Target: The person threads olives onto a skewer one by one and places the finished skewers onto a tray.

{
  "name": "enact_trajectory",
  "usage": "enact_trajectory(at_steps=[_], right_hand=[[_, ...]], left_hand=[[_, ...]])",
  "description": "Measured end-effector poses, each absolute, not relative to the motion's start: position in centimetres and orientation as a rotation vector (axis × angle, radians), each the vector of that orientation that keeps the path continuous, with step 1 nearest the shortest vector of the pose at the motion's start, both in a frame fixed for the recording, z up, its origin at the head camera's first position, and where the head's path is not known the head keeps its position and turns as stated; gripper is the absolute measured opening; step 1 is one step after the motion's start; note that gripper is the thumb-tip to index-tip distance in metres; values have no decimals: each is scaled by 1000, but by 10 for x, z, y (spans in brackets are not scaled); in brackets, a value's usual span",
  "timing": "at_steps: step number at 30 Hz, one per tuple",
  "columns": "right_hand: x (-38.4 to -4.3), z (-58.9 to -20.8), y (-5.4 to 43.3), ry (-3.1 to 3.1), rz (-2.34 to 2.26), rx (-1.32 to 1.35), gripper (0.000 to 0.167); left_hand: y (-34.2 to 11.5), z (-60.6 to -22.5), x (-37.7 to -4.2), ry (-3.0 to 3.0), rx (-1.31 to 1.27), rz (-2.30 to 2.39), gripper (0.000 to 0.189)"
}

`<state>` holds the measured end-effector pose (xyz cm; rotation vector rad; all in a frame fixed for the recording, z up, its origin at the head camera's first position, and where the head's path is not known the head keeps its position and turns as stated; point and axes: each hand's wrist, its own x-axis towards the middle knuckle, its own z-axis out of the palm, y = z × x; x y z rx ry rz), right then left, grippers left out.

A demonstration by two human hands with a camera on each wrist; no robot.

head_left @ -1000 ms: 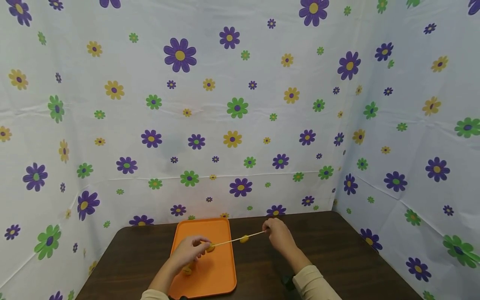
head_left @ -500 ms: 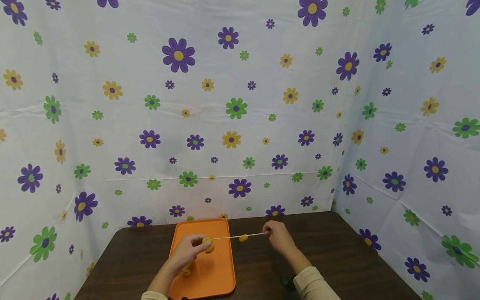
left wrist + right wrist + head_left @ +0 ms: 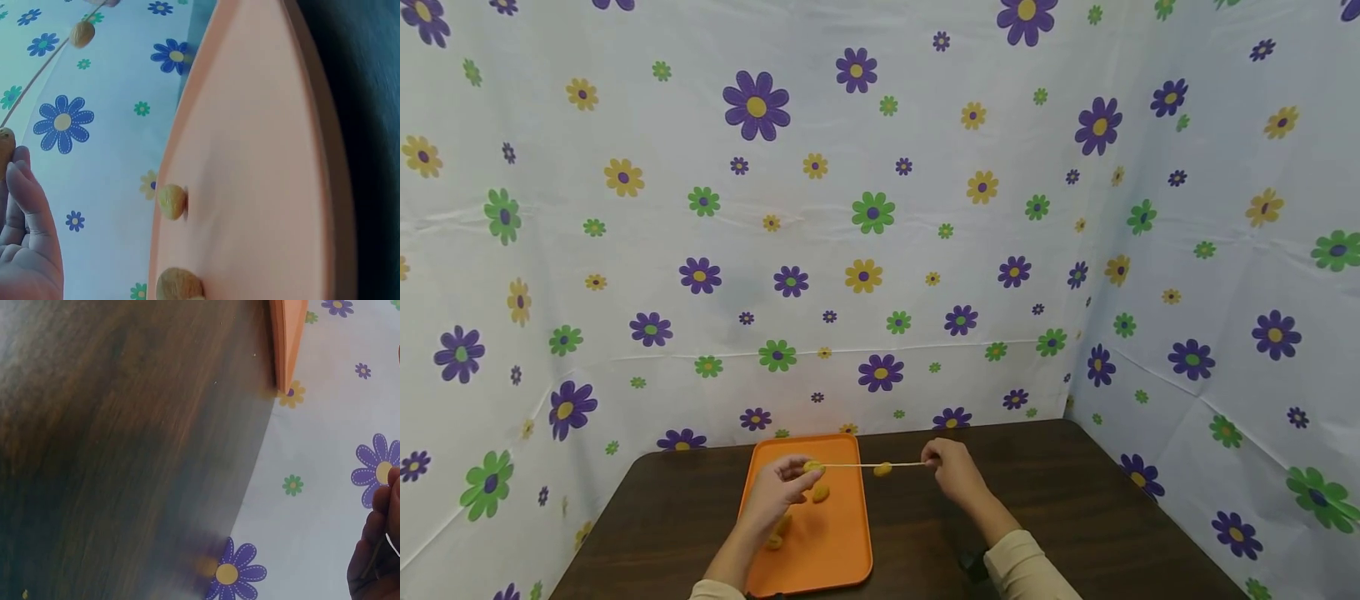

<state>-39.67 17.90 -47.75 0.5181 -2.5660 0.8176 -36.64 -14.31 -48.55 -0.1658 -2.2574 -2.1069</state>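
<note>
Between thumb and fingers, my left hand [image 3: 772, 493] pinches a yellow-brown oval piece [image 3: 812, 467] above the orange tray [image 3: 842, 550]. A thin pale strand [image 3: 850, 465] runs straight from this piece to my right hand [image 3: 957, 471], whose fingers pinch its other end. Whether the strand is a string or a skewer, I cannot tell. A similar oval piece [image 3: 882, 469] sits midway along it; the left wrist view also shows this middle piece [image 3: 82, 34]. More oval pieces lie on the tray, one [image 3: 821, 493] just below my left hand and two [image 3: 778, 533] nearer me.
The tray stands on a dark brown wooden table [image 3: 1037, 500]. White cloth walls [image 3: 880, 167] with purple, green and yellow flowers rise behind the table and at both sides. Some dark object [image 3: 973, 565] shows near my right sleeve.
My left hand has risen with its end of the strand, which now lies nearly level instead of slanting down to the left. The right hand has hardly moved.
</note>
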Motion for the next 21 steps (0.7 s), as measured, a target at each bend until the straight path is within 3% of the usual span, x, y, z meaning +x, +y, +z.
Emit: enact_trajectory(at_steps=[21], right_hand=[[-392,-485,165,-2558,856,558,30]], left_hand=[[-130,-491,-364,-2085,-68,-2234,37]])
